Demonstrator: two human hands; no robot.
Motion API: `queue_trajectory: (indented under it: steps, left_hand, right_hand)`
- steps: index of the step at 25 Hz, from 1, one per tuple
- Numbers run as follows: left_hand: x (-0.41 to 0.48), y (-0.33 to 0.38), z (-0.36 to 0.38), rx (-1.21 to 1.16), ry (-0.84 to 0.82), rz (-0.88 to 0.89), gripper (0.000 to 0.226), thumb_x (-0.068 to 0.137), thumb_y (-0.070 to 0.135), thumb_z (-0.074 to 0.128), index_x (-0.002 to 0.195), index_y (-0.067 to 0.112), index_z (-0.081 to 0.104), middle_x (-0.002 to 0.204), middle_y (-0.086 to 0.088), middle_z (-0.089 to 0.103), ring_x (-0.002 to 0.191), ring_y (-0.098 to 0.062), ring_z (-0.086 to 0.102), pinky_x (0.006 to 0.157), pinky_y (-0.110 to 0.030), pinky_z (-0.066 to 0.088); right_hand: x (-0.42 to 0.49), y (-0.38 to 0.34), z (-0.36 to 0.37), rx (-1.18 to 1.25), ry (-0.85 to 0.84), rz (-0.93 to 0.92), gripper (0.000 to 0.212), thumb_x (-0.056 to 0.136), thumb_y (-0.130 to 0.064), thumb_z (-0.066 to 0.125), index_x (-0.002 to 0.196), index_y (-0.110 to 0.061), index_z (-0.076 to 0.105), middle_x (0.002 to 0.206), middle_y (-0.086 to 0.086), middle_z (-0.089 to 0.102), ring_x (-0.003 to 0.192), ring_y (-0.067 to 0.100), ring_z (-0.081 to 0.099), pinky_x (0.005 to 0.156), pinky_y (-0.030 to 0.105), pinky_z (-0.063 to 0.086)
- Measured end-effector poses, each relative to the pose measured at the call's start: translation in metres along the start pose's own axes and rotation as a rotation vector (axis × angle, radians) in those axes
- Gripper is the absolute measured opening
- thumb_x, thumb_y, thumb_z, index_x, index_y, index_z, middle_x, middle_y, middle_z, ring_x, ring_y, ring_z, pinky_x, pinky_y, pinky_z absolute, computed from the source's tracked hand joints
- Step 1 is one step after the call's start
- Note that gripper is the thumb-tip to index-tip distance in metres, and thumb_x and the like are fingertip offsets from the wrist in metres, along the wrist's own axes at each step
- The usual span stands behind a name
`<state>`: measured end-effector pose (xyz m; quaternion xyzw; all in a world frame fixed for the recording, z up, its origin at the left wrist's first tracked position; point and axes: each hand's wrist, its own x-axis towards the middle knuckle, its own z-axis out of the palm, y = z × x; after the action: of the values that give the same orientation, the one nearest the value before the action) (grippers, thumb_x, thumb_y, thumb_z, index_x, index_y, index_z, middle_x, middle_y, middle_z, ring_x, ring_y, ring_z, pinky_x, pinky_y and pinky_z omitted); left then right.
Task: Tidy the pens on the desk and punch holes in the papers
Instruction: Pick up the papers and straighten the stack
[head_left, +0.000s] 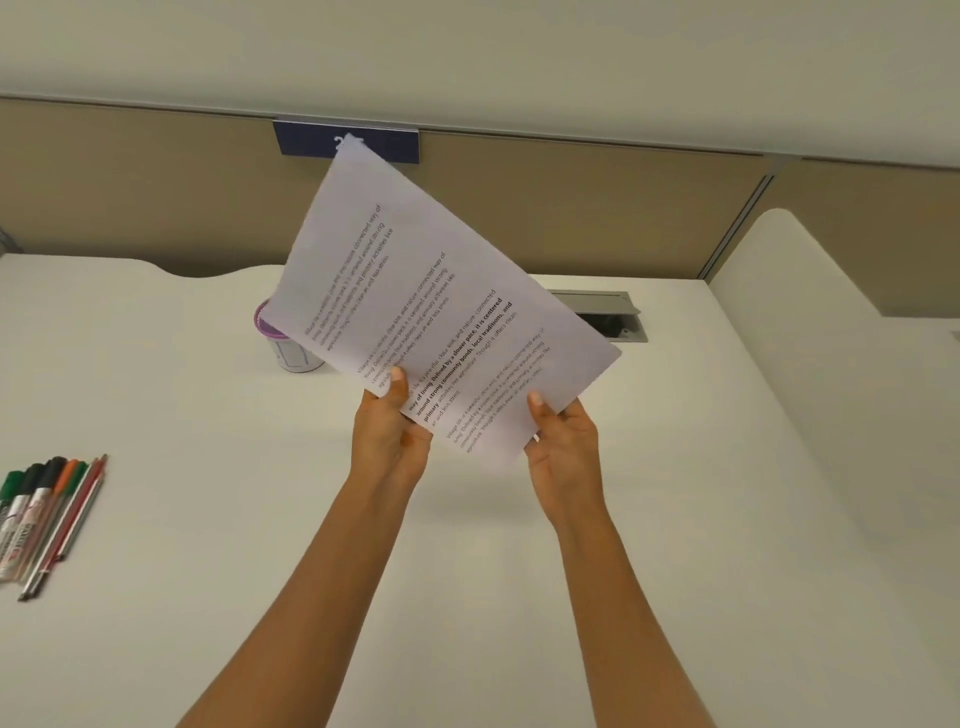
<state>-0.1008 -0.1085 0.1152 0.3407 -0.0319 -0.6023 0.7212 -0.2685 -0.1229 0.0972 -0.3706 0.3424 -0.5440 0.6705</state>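
I hold the printed papers (415, 291) up above the desk, tilted, with the text running diagonally. My left hand (389, 431) pinches the lower left edge, thumb on top. My right hand (561, 441) grips the lower right corner, thumb on the sheet. A row of pens and markers (44, 514) lies side by side at the desk's left edge, caps pointing away from me. A white cup with a purple rim (291, 348) stands behind the papers, partly hidden by them. No hole punch is in view.
The white desk (208, 519) stretches across the view. A grey cable hatch (613, 317) sits open at the back, right of the papers. A beige partition (571, 218) with a dark blue label (311, 140) closes the back; a rounded white divider (810, 291) stands at right.
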Motion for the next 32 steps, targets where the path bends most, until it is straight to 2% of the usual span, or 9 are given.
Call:
queue_trajectory:
  steps: [5, 9, 12, 15, 20, 22, 25, 29, 32]
  left_hand:
    - [0.010, 0.037, -0.019, 0.291, -0.014, 0.128, 0.026, 0.091, 0.005, 0.056, 0.105, 0.025, 0.065, 0.096, 0.007, 0.076, 0.092, -0.014, 0.070, 0.075, -0.035, 0.059]
    - [0.021, 0.103, -0.036, 0.747, -0.200, 0.203, 0.033, 0.081, 0.019, 0.071, 0.114, 0.023, 0.068, 0.106, 0.004, 0.075, 0.094, -0.016, 0.071, 0.075, -0.029, 0.059]
    - [0.019, 0.113, -0.041, 0.953, -0.353, 0.212, 0.031, 0.080, 0.027, 0.072, 0.111, 0.025, 0.071, 0.109, 0.003, 0.074, 0.093, -0.014, 0.072, 0.073, -0.023, 0.058]
    - [0.012, 0.093, -0.062, 0.850, -0.298, 0.215, 0.025, 0.078, 0.020, 0.070, 0.102, 0.021, 0.075, 0.104, 0.002, 0.076, 0.093, -0.014, 0.071, 0.076, -0.022, 0.058]
    - [0.003, 0.057, -0.111, 1.026, -0.270, 0.108, 0.022, 0.088, 0.013, 0.062, 0.105, 0.021, 0.073, 0.112, 0.009, 0.072, 0.107, -0.007, 0.065, 0.085, -0.017, 0.049]
    - [0.002, 0.052, -0.114, 1.066, -0.246, 0.103, 0.020, 0.091, 0.020, 0.060, 0.104, 0.025, 0.074, 0.112, 0.009, 0.072, 0.106, -0.004, 0.065, 0.085, -0.016, 0.047]
    - [0.003, 0.059, -0.100, 1.038, -0.171, 0.091, 0.017, 0.088, 0.032, 0.061, 0.098, 0.029, 0.074, 0.100, 0.005, 0.076, 0.093, -0.013, 0.070, 0.083, -0.030, 0.052]
    - [0.001, 0.072, -0.075, 0.811, -0.131, 0.091, 0.025, 0.082, 0.033, 0.063, 0.102, 0.023, 0.073, 0.102, 0.000, 0.076, 0.091, -0.017, 0.073, 0.083, -0.040, 0.056]
    - [-0.003, 0.067, -0.066, 0.551, -0.108, 0.039, 0.028, 0.089, 0.026, 0.059, 0.115, 0.022, 0.067, 0.118, 0.000, 0.071, 0.105, -0.017, 0.069, 0.086, -0.041, 0.057]
  right_hand:
    - [0.009, -0.028, -0.022, -0.028, 0.052, -0.043, 0.023, 0.093, -0.006, 0.057, 0.109, -0.017, 0.069, 0.114, 0.004, 0.073, 0.108, 0.020, 0.068, 0.084, 0.029, 0.056]
    - [0.012, -0.050, -0.047, -0.185, 0.035, -0.010, 0.025, 0.092, -0.006, 0.056, 0.111, -0.018, 0.068, 0.113, 0.000, 0.073, 0.107, 0.019, 0.068, 0.086, 0.030, 0.057]
    - [0.010, -0.049, -0.050, -0.335, 0.015, -0.012, 0.025, 0.088, -0.021, 0.062, 0.111, -0.028, 0.067, 0.112, -0.002, 0.073, 0.103, 0.022, 0.068, 0.087, 0.034, 0.058]
    - [0.003, -0.033, -0.056, -0.383, 0.036, 0.020, 0.027, 0.082, -0.032, 0.067, 0.108, -0.037, 0.068, 0.110, -0.002, 0.073, 0.101, 0.022, 0.069, 0.088, 0.038, 0.058]
    - [-0.006, 0.016, -0.077, -0.436, 0.052, 0.205, 0.027, 0.085, -0.009, 0.066, 0.111, -0.013, 0.069, 0.111, 0.006, 0.073, 0.106, 0.023, 0.066, 0.104, 0.050, 0.044]
    - [-0.006, 0.024, -0.078, -0.472, 0.063, 0.233, 0.027, 0.089, -0.011, 0.064, 0.116, -0.012, 0.067, 0.113, 0.005, 0.073, 0.107, 0.023, 0.066, 0.101, 0.046, 0.049]
    - [0.005, 0.011, -0.069, -0.496, 0.063, 0.163, 0.022, 0.089, -0.017, 0.065, 0.111, -0.020, 0.069, 0.105, -0.002, 0.076, 0.103, 0.024, 0.069, 0.081, 0.028, 0.058]
    - [0.018, -0.045, -0.055, -0.557, -0.030, 0.072, 0.036, 0.084, -0.030, 0.070, 0.119, -0.031, 0.061, 0.114, -0.005, 0.073, 0.103, 0.016, 0.070, 0.087, 0.031, 0.058]
    - [0.011, -0.066, -0.052, -0.427, 0.097, 0.058, 0.056, 0.076, -0.034, 0.073, 0.128, -0.025, 0.054, 0.120, -0.003, 0.069, 0.115, 0.019, 0.064, 0.102, 0.043, 0.049]
